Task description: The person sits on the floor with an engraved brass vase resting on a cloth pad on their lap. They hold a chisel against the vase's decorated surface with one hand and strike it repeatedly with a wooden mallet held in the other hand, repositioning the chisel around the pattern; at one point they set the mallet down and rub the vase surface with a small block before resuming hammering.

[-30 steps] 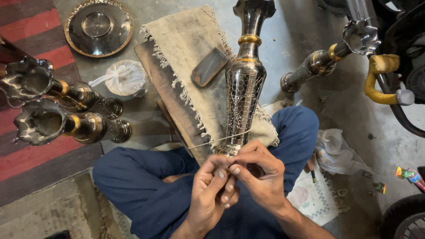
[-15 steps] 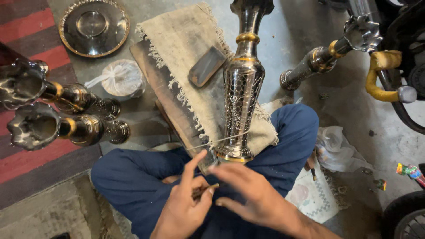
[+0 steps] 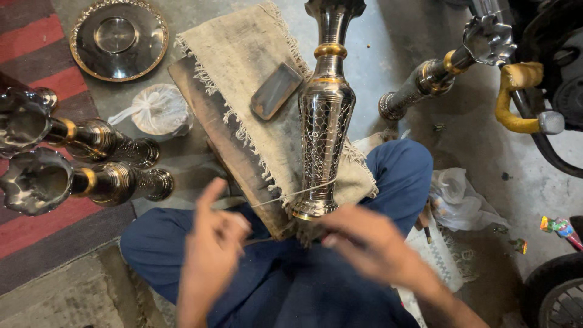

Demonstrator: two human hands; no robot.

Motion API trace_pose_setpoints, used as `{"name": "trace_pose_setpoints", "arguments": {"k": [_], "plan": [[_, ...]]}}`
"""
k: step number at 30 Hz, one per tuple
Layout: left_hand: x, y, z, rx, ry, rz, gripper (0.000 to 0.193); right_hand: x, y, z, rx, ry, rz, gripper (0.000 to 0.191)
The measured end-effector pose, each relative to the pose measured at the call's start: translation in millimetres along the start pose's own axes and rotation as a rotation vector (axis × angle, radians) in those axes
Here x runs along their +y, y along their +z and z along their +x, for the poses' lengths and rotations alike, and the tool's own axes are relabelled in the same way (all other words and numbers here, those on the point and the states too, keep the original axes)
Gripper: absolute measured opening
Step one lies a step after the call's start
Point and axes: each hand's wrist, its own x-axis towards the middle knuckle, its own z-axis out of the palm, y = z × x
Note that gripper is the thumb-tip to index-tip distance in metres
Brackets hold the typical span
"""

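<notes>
A tall engraved metal vase (image 3: pixel 325 133) with brass bands stands on a burlap cloth (image 3: pixel 243 54) over a wooden board (image 3: pixel 212 127), just in front of my crossed legs in blue trousers. A thin pale thread (image 3: pixel 291 194) runs across the vase just above its foot. My left hand (image 3: pixel 212 249) is blurred, with one finger raised, left of the vase's foot near the thread's end. Just below the foot is my right hand (image 3: pixel 367 246), also blurred, its fingers pointing left. The blur hides whether either hand pinches the thread.
A dark flat block (image 3: pixel 276 91) lies on the cloth. Two similar vases (image 3: pixel 91 161) lie on their sides at left, beside a tied white bag (image 3: pixel 158 109) and a round metal tray (image 3: pixel 118 39). Another vase (image 3: pixel 437 73) lies at upper right, near a vehicle's yellow-wrapped bar (image 3: pixel 516 97).
My hands were pinched together at the vase's foot a second ago. They have since dropped lower and moved apart, the left going left and the right going right.
</notes>
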Motion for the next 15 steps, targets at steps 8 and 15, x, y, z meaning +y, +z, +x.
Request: {"name": "trace_pose_setpoints", "arguments": {"k": [8,15], "plan": [[-107.0,61.7,130.2,0.332,0.191,0.389,0.072,85.0,-36.6,39.5,0.517,0.304,0.927,0.024],[-107.8,71.0,139.9,0.417,0.247,0.061,0.075,73.8,-33.9,57.2,0.606,0.271,0.702,0.033]]}}
